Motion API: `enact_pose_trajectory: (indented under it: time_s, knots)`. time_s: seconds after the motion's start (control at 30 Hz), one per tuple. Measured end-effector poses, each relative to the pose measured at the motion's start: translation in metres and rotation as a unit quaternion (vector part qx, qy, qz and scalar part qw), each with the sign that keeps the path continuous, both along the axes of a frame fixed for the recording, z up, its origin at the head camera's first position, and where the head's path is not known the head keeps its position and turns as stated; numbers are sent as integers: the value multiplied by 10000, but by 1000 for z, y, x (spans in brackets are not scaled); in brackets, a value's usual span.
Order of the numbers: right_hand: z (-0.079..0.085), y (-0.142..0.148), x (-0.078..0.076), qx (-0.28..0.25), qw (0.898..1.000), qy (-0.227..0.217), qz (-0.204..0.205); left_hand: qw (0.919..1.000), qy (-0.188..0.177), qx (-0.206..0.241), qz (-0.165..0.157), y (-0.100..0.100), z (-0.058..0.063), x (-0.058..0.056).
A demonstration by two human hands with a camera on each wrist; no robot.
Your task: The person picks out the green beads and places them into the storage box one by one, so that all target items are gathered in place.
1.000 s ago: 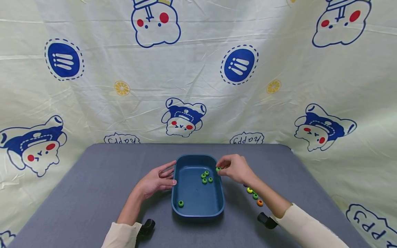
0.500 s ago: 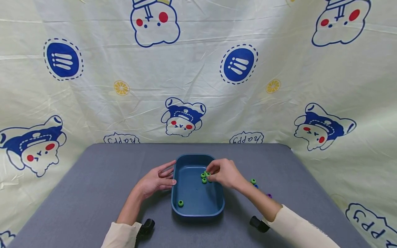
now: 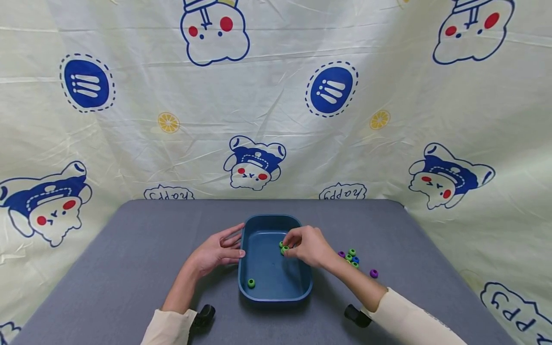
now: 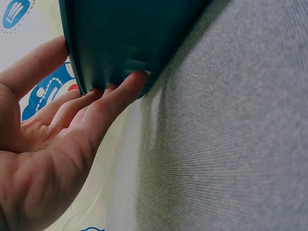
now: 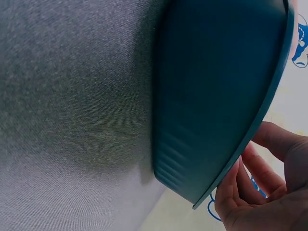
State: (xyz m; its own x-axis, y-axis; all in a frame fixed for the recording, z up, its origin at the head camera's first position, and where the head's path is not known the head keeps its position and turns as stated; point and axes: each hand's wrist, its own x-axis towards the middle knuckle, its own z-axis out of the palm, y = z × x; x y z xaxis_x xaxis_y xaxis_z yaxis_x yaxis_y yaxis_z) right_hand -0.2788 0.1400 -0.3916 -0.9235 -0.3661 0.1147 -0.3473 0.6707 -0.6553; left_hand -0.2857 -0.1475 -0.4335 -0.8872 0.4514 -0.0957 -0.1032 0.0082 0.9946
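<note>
A blue rectangular tray (image 3: 274,287) stands on the table. My left hand (image 3: 222,250) lies along its left side, fingers extended and fingertips against the outer wall, as the left wrist view shows. My right hand (image 3: 308,245) reaches over the right rim into the tray and pinches a green bead (image 3: 285,249) between thumb and fingers. Just beyond the fingertips another green bead (image 3: 281,244) shows; more green beads there are hidden by the hand. One green bead (image 3: 251,283) lies alone in the near left corner. The right wrist view shows the tray's wall (image 5: 211,96) hiding the fingertips.
Right of the tray, beside my right forearm, several loose beads lie on the grey table (image 3: 172,230), among them a blue bead (image 3: 355,260) and a green bead (image 3: 352,251). A purple bead (image 3: 373,273) sits a little apart. A printed curtain (image 3: 276,96) hangs behind.
My right hand has moved left from the tray's right rim to over the green beads inside, carrying the pinched green bead. Loose beads behind the forearm have come into view. My left hand stays put.
</note>
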Motion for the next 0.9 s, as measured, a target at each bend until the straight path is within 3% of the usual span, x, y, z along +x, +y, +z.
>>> enact_pose_trajectory:
  time_s: [0.9]
  knots:
    - [-9,6,-7,-2,9997,-183,181,10000,-10,-71,63,-1,-1,0]
